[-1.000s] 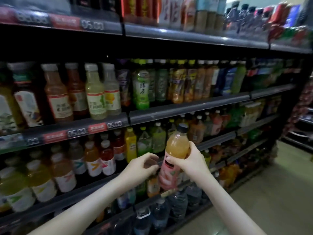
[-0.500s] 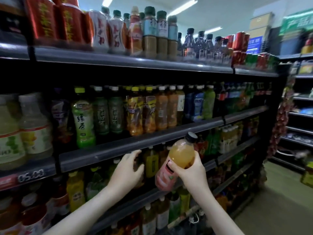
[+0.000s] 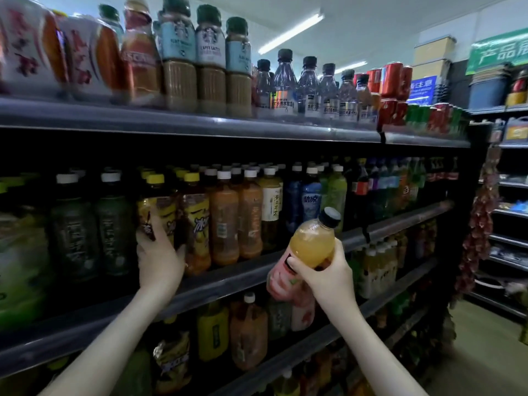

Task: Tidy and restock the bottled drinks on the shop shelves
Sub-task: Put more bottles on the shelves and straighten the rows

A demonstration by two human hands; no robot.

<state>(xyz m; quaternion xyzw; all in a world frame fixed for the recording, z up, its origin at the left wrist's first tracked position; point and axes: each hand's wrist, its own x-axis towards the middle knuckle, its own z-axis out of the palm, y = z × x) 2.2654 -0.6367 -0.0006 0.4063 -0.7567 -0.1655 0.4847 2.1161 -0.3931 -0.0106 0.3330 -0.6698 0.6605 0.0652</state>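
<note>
In the head view, the right hand point(image 3: 328, 277) gripped a tilted orange drink bottle point(image 3: 311, 241) just in front of the dark shelf rail point(image 3: 228, 278). To its left, the left hand point(image 3: 160, 255) clasped a yellow-capped bottle point(image 3: 155, 208) standing on that shelf. Strip lights point(image 3: 291, 32) glowed overhead.

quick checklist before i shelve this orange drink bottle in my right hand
1. Grip of the right hand on the orange drink bottle: fingers curled round it, ok.
2. Its black cap on: ok.
3. Hold of the left hand on the yellow-capped bottle: ok.
4. Free slot in the front row of the middle shelf: none shows, not ok.
5. Where its matching row sits: cannot tell.
</note>
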